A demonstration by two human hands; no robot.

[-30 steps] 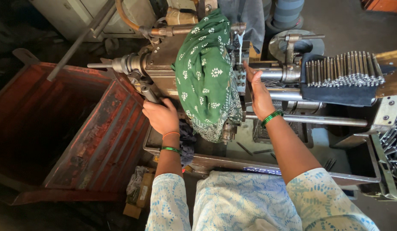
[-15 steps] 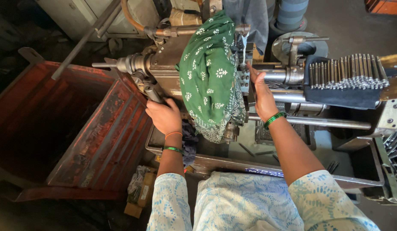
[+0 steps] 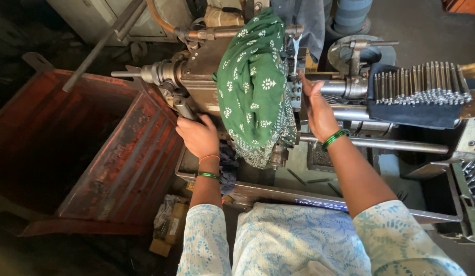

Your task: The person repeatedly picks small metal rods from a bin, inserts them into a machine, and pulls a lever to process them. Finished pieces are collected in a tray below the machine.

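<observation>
Head view looks straight down on your two hands at a small grey metal machine (image 3: 207, 71). Your left hand (image 3: 197, 135) is closed around a dark lever handle (image 3: 180, 105) that rises up and to the left toward the machine's spindle end, so its long axis runs diagonally away from you. Your right hand (image 3: 318, 110) stands flat and open, fingers pointing away from you, its palm against the machine's right side, just beside a steel bar (image 3: 380, 144) that runs left to right. Between both hands hangs a green printed cloth (image 3: 255, 87), soft and draped over the machine's top. Far right, a row of slim metal pins (image 3: 421, 87) stands upright on a dark blue cloth pad (image 3: 409, 113). On your left sits a rusty red ribbed metal bin (image 3: 109, 153). Each wrist carries green bangles (image 3: 334, 139).
</observation>
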